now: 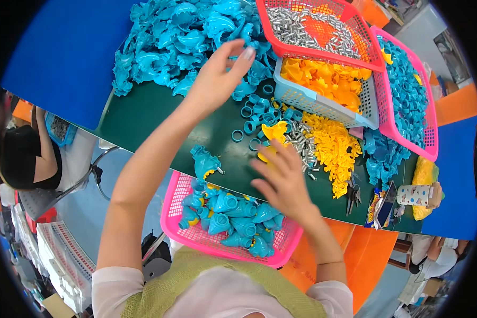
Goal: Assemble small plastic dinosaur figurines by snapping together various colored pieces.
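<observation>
Two bare hands worked over the dark green table (135, 119), both with fingers parted. The left hand (214, 82) was stretched out over the near edge of a heap of blue shells (167, 45), its fingers loosely bent and nothing visible in its grasp. The right hand (287, 185) was spread and unclenched beside two curved yellow pieces (274, 131); whether its fingertips touched the nearer one was hard to tell, since the hand partly covered it. Blue rings (258, 108) lay loose between the shells and those pieces, with silver pins (302, 143) and a mound of small yellow parts (331, 151) to the right. One blue assembly (204, 160) with yellow at its lower end lay near the table's front edge. Just below that edge, a pink basket (181, 186) held many similar blue assemblies (244, 227).
</observation>
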Demonstrator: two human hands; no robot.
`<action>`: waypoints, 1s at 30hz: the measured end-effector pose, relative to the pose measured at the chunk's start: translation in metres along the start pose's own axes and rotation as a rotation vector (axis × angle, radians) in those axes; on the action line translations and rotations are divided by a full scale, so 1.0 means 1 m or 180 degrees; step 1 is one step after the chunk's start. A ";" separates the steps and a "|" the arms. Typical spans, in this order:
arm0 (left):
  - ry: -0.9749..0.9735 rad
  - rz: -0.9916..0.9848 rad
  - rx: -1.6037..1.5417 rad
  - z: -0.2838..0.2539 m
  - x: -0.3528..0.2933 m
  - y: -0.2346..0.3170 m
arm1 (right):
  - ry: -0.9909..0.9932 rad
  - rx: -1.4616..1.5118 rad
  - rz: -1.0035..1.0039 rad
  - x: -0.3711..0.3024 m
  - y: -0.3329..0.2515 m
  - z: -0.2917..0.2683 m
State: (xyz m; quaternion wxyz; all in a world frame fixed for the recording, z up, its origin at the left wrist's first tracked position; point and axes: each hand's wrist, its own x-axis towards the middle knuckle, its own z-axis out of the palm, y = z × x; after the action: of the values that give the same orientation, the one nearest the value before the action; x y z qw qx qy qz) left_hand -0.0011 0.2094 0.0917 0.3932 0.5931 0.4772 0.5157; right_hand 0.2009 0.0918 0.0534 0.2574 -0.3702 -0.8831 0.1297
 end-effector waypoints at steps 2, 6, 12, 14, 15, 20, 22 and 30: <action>0.0117 -0.0259 -0.0337 0.016 0.031 0.004 | -0.0064 -0.0565 -0.0094 -0.004 -0.006 0.023; -0.0349 -0.0902 -0.1161 0.026 0.077 0.009 | 0.0449 -0.0781 0.0475 -0.002 0.006 0.035; -0.0683 -0.1032 -0.1518 0.031 0.090 0.017 | 0.0688 -0.0340 0.0306 -0.009 0.019 0.039; -0.0497 -0.1001 -0.1672 0.031 0.091 0.017 | 0.0789 -0.0331 0.0285 -0.005 0.018 0.037; -0.0500 -0.0997 -0.1669 0.032 0.088 0.018 | 0.0795 -0.0332 0.0284 -0.005 0.018 0.037; -0.0113 -0.1090 -0.2036 0.023 0.070 0.018 | 0.0990 -0.0145 0.0482 -0.005 0.022 0.036; -0.0111 -0.1089 -0.2223 0.019 0.055 0.025 | 0.1026 -0.0154 0.0492 -0.005 0.022 0.036; 0.0168 -0.0955 -0.2570 -0.012 -0.001 0.017 | 0.1092 -0.0069 0.0574 -0.006 0.021 0.038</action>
State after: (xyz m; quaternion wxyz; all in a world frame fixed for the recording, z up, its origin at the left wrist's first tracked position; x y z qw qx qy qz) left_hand -0.0105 0.2041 0.1099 0.6520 0.3022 0.3279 0.6132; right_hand 0.1955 0.1006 0.0110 0.3874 -0.4674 -0.7908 0.0777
